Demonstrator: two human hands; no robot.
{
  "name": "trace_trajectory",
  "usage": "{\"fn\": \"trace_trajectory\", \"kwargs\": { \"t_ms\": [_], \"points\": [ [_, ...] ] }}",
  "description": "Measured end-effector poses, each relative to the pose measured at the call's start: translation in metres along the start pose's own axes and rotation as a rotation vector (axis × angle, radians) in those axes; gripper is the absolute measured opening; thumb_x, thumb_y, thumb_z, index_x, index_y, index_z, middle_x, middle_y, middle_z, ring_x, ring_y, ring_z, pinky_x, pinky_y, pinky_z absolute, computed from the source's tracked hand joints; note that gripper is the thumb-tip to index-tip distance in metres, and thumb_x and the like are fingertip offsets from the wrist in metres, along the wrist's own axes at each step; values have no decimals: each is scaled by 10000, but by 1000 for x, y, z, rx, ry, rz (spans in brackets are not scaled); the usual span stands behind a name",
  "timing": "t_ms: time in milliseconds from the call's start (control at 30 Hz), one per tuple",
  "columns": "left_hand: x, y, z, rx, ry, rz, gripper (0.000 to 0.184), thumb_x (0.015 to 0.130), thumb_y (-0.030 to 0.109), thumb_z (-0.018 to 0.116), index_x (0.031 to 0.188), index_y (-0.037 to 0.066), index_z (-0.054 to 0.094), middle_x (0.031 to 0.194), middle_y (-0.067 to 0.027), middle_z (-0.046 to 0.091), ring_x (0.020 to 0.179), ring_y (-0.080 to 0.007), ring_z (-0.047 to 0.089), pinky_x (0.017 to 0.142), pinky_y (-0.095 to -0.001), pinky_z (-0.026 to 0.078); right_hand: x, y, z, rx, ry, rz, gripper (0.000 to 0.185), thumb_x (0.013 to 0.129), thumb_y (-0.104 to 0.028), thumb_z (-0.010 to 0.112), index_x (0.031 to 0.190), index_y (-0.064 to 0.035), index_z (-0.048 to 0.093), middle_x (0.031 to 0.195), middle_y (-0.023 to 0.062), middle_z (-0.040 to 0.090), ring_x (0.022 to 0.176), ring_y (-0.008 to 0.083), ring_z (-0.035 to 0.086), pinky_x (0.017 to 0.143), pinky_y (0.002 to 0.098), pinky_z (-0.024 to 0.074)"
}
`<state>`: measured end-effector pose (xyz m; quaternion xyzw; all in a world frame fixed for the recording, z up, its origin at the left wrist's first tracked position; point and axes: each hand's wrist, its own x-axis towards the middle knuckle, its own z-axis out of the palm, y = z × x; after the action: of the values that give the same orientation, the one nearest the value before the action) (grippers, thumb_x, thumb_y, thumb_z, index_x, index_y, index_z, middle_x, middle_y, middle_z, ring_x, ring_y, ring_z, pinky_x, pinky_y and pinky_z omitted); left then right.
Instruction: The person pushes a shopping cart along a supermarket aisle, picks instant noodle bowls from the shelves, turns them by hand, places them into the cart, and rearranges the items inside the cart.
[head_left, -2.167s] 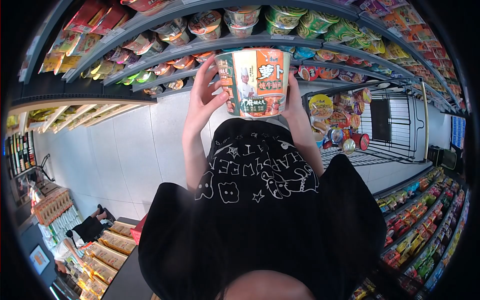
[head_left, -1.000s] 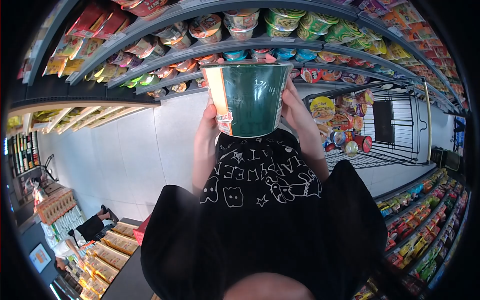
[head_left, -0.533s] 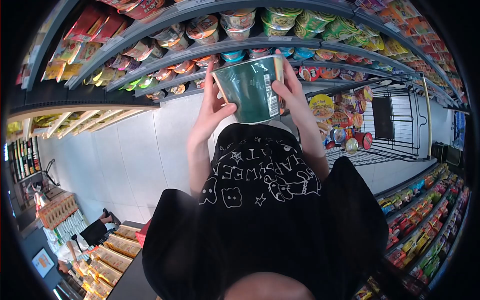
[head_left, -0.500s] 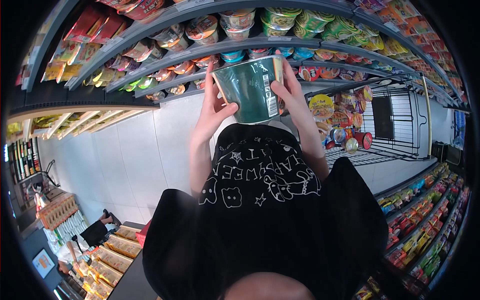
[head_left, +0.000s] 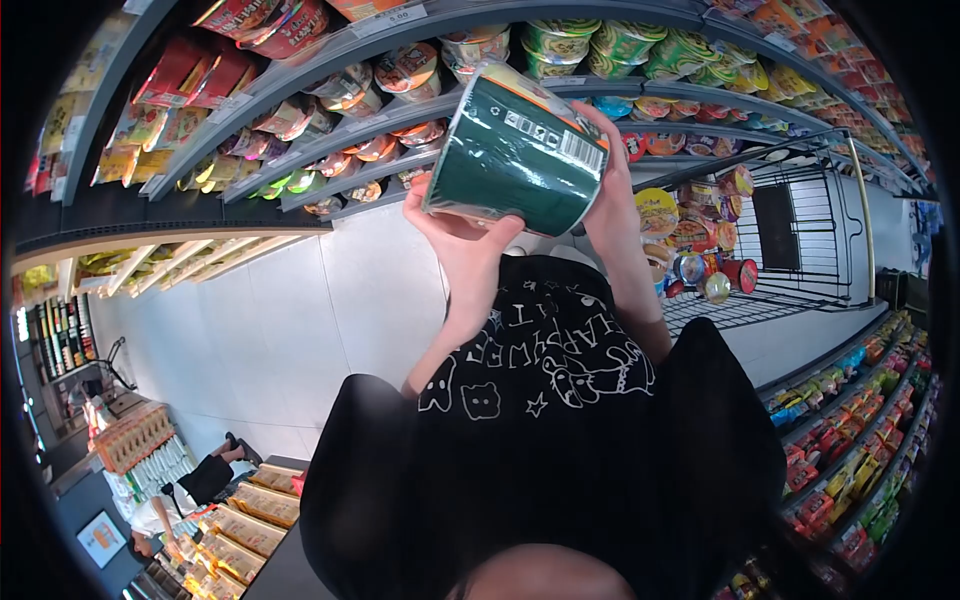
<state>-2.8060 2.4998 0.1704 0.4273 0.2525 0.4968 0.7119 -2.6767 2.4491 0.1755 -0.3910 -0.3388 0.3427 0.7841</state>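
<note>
A large dark green instant noodle cup (head_left: 505, 165) in shiny wrap is held up in front of my chest, tilted, with a white barcode and a row of small icons on its side. My left hand (head_left: 465, 250) grips its lower left side, the thumb lying along the bottom edge. On the right side my right hand (head_left: 612, 200) is wrapped round it, its fingers partly hidden behind the cup. Behind it, noodle bowls (head_left: 410, 70) line the shelf.
A black wire shopping cart (head_left: 815, 220) on my right holds several noodle bowls (head_left: 690, 235). Shelves of packets (head_left: 850, 450) stand at lower right. A person (head_left: 190, 490) is beside yellow goods (head_left: 225, 545) at lower left. Grey floor tiles (head_left: 250, 340) lie to the left.
The cup has turned and tilted in my hands, its barcode now higher and toward the right. My left hand has shifted right and under the lower edge.
</note>
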Motion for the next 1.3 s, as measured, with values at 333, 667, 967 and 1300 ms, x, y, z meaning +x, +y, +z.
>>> {"fn": "trace_trajectory", "kwargs": {
  "t_ms": [333,667,967,1300],
  "points": [
    [-8,7,2,14,5,-30,794,545,-88,639,1133,104,141,1106,-85,284,1058,-177,332,916,-319,296,-4,-7,7,70,-40,9,763,702,-399,559,1263,-18,211,1229,94,312,1155,185,315,945,299,249],
    [-7,4,5,-10,-41,48,927,623,150,694,1270,94,33,1212,-113,247,1138,-213,286,941,-352,262,-9,-8,-18,-12,-52,-15,671,730,-410,532,1205,-11,278,1196,102,336,1121,184,343,933,295,255],
    [-5,-27,40,41,-280,24,998,644,422,645,1312,69,-7,1270,-134,235,1164,-222,293,952,-339,259,-46,-37,-68,-124,-2,92,544,733,-293,587,1123,-17,327,1124,77,371,1072,181,376,904,320,287],
    [-26,-75,106,487,-941,-28,982,382,249,820,1201,-22,349,1209,-156,394,1124,-251,382,935,-333,294,-122,-84,-169,-233,384,499,484,798,-323,532,1116,3,370,894,38,538,804,56,511,628,177,414]
  ]
}}
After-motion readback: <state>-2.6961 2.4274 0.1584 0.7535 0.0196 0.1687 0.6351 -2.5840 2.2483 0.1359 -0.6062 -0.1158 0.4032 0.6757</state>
